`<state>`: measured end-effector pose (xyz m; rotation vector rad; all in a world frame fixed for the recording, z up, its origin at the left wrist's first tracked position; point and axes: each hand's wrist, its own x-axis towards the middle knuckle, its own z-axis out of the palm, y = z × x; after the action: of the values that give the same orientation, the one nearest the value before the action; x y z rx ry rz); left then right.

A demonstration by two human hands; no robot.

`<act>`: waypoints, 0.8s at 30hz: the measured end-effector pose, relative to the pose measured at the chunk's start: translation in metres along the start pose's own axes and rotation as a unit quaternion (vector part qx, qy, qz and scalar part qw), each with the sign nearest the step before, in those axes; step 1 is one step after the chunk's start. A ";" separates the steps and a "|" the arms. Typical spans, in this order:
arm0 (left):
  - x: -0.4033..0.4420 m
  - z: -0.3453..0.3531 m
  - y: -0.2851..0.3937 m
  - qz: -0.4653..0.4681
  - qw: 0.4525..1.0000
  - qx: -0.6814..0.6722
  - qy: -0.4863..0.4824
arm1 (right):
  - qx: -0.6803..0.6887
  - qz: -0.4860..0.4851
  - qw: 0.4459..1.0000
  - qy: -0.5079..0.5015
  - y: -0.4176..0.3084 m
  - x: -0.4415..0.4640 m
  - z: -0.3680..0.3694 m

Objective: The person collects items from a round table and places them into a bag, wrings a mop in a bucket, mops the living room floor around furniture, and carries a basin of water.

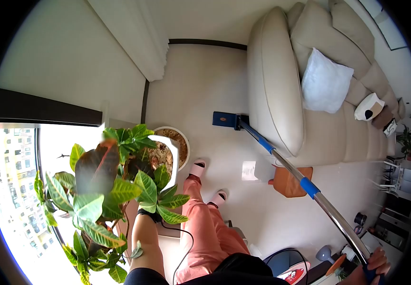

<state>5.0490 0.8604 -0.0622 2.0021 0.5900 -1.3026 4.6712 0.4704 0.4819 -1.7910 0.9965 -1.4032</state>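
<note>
While the pale floor point(205, 76) opens the middle toward twelve o'clock, the beige sofa point(276, 90) stands from one to three o'clock, its rounded end toward the centre. At nine o'clock is the bright window point(13, 175). Before it, at eight o'clock, the plant point(89, 206) spreads broad green leaves. The mop point(337, 220) makes a long slanting line: its blue head point(224, 119) is near the centre, toward one o'clock, just beside the sofa's end, and its steel pole goes down to four o'clock. Near this pole is the brown stool point(292, 184). From seven o'clock the left arm point(146, 240) reaches into the leaves; these hide the left grip, so I cannot tell how far it is open or what it holds. The white cushion point(326, 80) rests on the sofa at two o'clock. The white pot point(188, 152) is at nine o'clock. At four o'clock the right grip point(377, 264) has its fingers closed around the pole's lower end. Two pink slippers point(196, 170) are on the person's feet at six o'clock.
</note>
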 end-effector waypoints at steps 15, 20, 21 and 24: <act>-0.072 -0.020 0.012 -0.073 0.997 0.002 0.006 | -0.020 0.109 0.992 0.054 0.028 0.079 0.032; -0.109 -0.021 0.014 -0.074 0.997 0.014 -0.009 | -0.033 0.114 0.993 0.000 0.037 0.090 0.047; -0.118 -0.018 0.015 -0.069 0.997 0.018 -0.017 | -0.029 0.111 0.993 -0.013 0.036 0.088 0.044; -0.136 0.003 0.019 -0.002 0.996 -0.004 -0.090 | -0.040 0.117 0.991 -0.060 0.030 0.076 0.033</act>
<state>5.0062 0.8436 0.0671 1.8525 0.5121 -1.4618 4.7088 0.3906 0.4865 -1.7285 1.1707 -1.1142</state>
